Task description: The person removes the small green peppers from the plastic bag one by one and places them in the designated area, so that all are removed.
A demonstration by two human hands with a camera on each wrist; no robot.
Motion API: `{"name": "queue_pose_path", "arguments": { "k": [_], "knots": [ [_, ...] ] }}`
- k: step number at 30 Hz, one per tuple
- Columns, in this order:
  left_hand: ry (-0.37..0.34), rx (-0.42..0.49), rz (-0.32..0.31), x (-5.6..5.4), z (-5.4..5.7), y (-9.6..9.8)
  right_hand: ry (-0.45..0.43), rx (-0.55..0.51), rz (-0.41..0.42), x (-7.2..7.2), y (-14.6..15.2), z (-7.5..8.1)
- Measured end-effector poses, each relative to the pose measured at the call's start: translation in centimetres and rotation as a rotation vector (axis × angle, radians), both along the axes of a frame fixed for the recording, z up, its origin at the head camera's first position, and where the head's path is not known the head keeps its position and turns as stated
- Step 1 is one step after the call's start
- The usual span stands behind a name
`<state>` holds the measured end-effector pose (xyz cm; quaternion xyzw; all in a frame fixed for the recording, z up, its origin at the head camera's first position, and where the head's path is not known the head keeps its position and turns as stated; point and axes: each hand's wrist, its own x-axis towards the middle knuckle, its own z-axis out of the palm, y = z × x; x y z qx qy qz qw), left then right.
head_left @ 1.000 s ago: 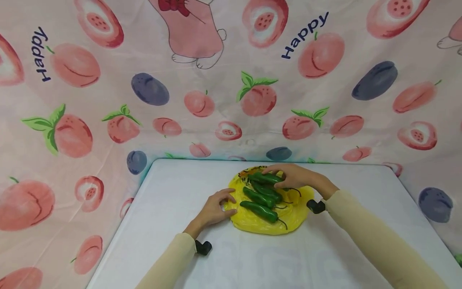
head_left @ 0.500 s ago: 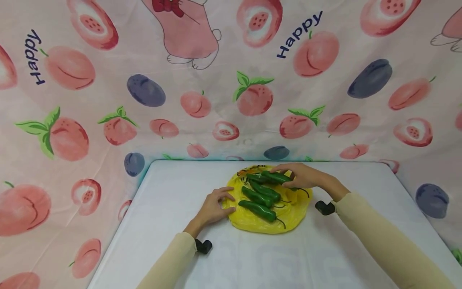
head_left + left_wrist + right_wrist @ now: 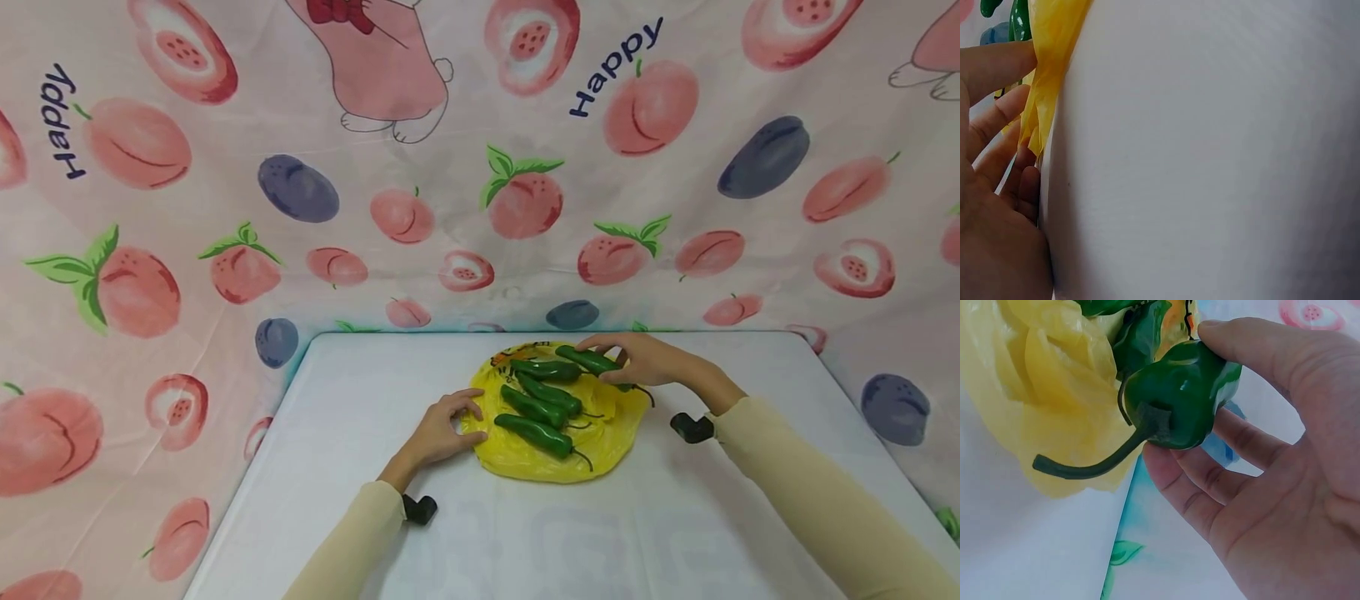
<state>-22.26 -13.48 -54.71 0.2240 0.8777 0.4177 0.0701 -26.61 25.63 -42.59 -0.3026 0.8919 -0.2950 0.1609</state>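
Note:
In the head view, several green chili peppers (image 3: 532, 435) lie side by side on a flattened yellow plastic bag (image 3: 540, 468). My right hand (image 3: 645, 360) pinches another green chili pepper (image 3: 1172, 394) between thumb and fingers at the bag's back right edge. Its curved stem points away from the palm in the right wrist view. At the bag's left edge, my left hand (image 3: 442, 429) rests with thumb and index finger apart in a loose curve. In the left wrist view its fingertips touch the yellow plastic.
A white tabletop (image 3: 360, 375) bears the bag. Behind it and at the left hangs a pink cloth (image 3: 450, 208) printed with peaches and blue fruit. Small black cameras (image 3: 692, 427) are worn at both wrists.
My right hand has carried its pepper right, away from the others, so a gap shows beside the pepper it lay against. My left hand has stayed at the bag's edge.

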Motion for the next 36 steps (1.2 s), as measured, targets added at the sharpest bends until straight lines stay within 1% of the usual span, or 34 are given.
{"name": "queue_pose_path", "arguments": {
  "k": [3, 9, 17, 28, 36],
  "knots": [
    [-0.003, -0.014, 0.0, -0.1, 0.0, -0.1, 0.0, -0.015, -0.001, -0.1, 0.3, 0.2],
    [0.028, -0.003, -0.015, -0.2, -0.1, -0.2, 0.009, -0.04, -0.015, 0.2, 0.9, 0.6],
    [0.032, 0.004, -0.05, -0.3, -0.3, -0.2, 0.041, -0.055, -0.033, 0.3, 1.9, 0.1],
    [0.041, -0.014, -0.07, -0.2, -0.4, -0.2, 0.016, -0.071, -0.097, 1.1, 2.8, 0.8],
    [0.037, -0.023, -0.073, -0.2, -0.3, -0.3, 0.02, -0.08, -0.135, 1.2, 4.2, 0.6]
  ]
}}
